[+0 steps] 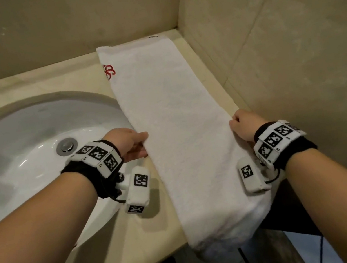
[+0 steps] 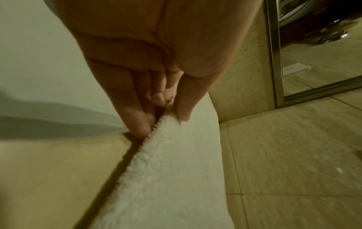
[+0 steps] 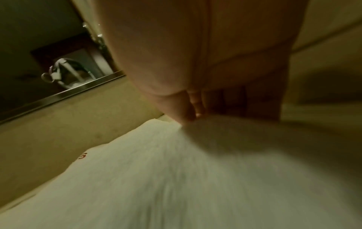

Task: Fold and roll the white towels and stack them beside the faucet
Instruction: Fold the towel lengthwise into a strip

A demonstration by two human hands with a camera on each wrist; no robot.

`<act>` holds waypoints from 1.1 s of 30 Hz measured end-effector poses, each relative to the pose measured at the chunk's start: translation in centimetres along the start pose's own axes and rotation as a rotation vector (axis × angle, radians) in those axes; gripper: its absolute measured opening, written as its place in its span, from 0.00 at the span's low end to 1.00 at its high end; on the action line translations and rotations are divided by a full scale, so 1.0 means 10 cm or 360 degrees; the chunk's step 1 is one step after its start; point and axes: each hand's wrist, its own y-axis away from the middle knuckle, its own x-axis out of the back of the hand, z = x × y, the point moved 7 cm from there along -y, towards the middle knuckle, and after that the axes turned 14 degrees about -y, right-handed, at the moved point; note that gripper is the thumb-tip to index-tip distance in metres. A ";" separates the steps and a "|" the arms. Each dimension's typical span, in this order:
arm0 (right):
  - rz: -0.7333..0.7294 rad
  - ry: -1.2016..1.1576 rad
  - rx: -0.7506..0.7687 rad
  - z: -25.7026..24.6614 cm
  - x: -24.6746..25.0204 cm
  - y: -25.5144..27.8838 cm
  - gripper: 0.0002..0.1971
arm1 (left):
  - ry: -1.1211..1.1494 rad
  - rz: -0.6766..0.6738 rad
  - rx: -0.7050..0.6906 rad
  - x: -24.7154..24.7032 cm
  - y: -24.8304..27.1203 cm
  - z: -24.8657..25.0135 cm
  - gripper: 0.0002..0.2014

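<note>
A white towel (image 1: 177, 119), folded into a long strip with a red emblem (image 1: 109, 71) near its far end, lies on the beige counter (image 1: 79, 76) right of the sink. Its near end hangs over the counter's front edge. My left hand (image 1: 136, 143) pinches the strip's left edge, thumb on top and fingers (image 2: 137, 120) underneath. My right hand (image 1: 239, 123) grips the right edge of the towel (image 3: 176, 178), close to the side wall. The faucet shows only as a blurred mirror reflection (image 2: 333, 34) in the left wrist view.
A white oval sink (image 1: 21, 153) with a chrome drain plug (image 1: 66, 145) fills the left of the counter. Tiled walls (image 1: 279, 43) close in behind and on the right. A mirror frame (image 2: 276, 54) runs along the back wall.
</note>
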 end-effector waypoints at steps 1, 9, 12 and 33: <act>-0.0045 0.0031 0.0000 -0.03 0.00 -0.04 0.17 | -0.0026 -0.0013 0.0010 0.00 -0.02 0.00 0.08; 0.0096 0.0128 0.0124 -0.38 0.06 -0.51 0.16 | -0.0151 -0.0119 0.0071 0.00 -0.15 -0.03 0.09; 0.0138 0.0098 0.0161 -0.39 0.08 -0.53 0.16 | -0.0134 -0.0088 0.0033 -0.01 -0.14 0.00 0.10; 0.0249 -0.0421 0.0105 0.38 -0.40 1.02 0.16 | -0.0352 -0.0254 -0.0049 -0.33 1.04 -0.81 0.11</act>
